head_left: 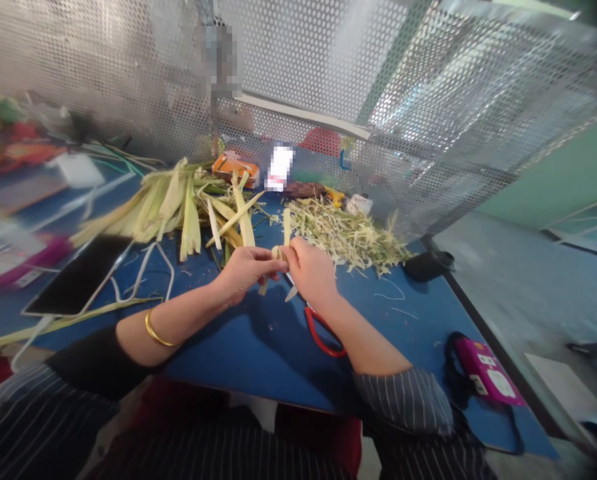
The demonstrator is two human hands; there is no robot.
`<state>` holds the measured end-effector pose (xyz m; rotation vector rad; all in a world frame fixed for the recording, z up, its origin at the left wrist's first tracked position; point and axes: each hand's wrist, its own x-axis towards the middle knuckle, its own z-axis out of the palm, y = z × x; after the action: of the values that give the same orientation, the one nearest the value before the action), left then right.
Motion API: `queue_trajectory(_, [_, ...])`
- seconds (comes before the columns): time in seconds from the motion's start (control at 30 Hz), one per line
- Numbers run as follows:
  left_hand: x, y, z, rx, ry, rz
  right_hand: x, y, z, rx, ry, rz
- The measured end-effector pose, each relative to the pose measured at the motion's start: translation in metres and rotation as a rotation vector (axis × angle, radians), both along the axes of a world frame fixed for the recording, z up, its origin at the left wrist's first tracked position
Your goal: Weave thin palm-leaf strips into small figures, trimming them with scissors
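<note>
Above the middle of the blue table, my left hand and my right hand meet with their fingertips pinched together. Between them is a pale strip of corn husk; one end stands up past the fingers and shorter ends hang below. How the strip is folded at the fingertips is too small to tell. A pair of scissors with red handles lies on the table just under my right wrist, its blades partly hidden by my right hand. Beyond my left hand lies a heap of long dried husks.
Shredded husk scraps are piled at the back right. A tablet and a white cable lie at the left. A black cup-like object and a magenta box are near the right edge. A perforated metal screen closes off the back.
</note>
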<state>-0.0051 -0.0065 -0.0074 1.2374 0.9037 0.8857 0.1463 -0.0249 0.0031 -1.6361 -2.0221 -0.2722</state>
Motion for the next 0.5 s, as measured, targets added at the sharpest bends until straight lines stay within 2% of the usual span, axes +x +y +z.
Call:
queue_trajectory(0.1, [-0.001,0.005,0.0,-0.03,-0.052,0.087,0.011,0.002,0.008,0.024,-0.021,0.152])
queue_trajectory(0.2, [-0.004,0.011,0.0,-0.116,-0.138,0.154,0.021,0.002,0.021,0.12,-0.171,0.281])
queue_trajectory(0.3, [-0.004,0.014,0.0,-0.205,-0.202,0.163,0.022,-0.001,0.028,0.211,-0.34,0.274])
queue_trajectory(0.37, [-0.003,0.013,-0.001,-0.207,-0.227,0.165,0.018,-0.003,0.026,0.221,-0.389,0.251])
queue_trajectory(0.5, [-0.001,0.011,0.0,-0.113,-0.267,0.189,0.005,-0.008,0.016,0.152,-0.305,0.235])
